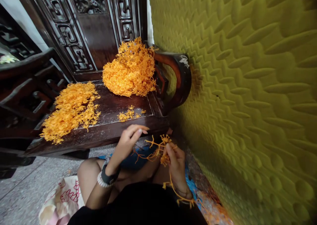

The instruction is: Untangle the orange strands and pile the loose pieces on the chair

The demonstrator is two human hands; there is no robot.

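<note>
My right hand (176, 162) is closed on an orange branching plastic sprue (158, 149) held over my lap. My left hand (130, 140) hovers just left of it, fingers curled loosely, tips near the sprue's left branches; I cannot see anything gripped in it. It wears a dark watch and a bead bracelet. In front of me a dark carved wooden chair seat (111, 106) carries a tall heap of orange pieces (130, 70) at the back right, a flatter spread pile (70, 111) on the left, and a few loose orange bits (128, 114) near the front edge.
A quilted yellow-green padded wall (242, 93) fills the right side, close to my right arm. The chair's curved armrest (182, 76) stands between the seat and the wall. A patterned cloth (60, 198) lies on the grey speckled floor at lower left.
</note>
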